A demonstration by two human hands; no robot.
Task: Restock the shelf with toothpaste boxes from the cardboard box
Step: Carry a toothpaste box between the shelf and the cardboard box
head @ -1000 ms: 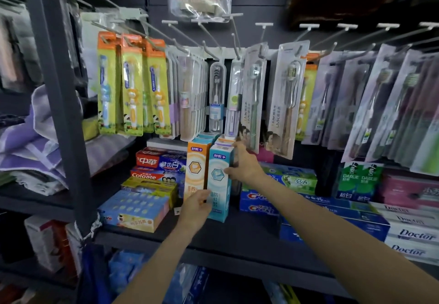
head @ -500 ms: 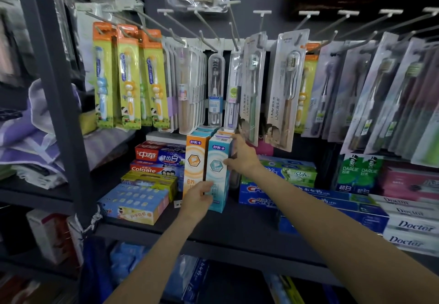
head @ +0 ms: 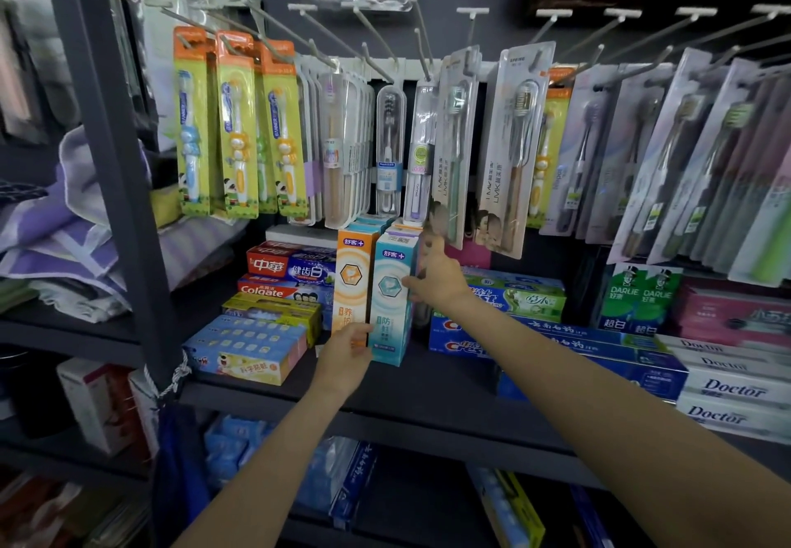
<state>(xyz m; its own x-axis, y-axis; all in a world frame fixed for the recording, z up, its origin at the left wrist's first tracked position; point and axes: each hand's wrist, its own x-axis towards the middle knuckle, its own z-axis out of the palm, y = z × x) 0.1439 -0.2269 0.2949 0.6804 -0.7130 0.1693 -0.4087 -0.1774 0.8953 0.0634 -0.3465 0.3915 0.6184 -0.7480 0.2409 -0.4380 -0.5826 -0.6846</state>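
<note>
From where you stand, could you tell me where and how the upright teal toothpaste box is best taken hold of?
Probably by its two narrow sides, near mid-height, coming from the front. The teal toothpaste box stands tall and upright at the shelf's front; the orange box crowds its left side and hanging toothbrush packs block the top. The right hand and left hand already touch it.

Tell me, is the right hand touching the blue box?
Touching. The head view shows the right hand with its fingers wrapped on the upright blue box at its right edge.
</note>
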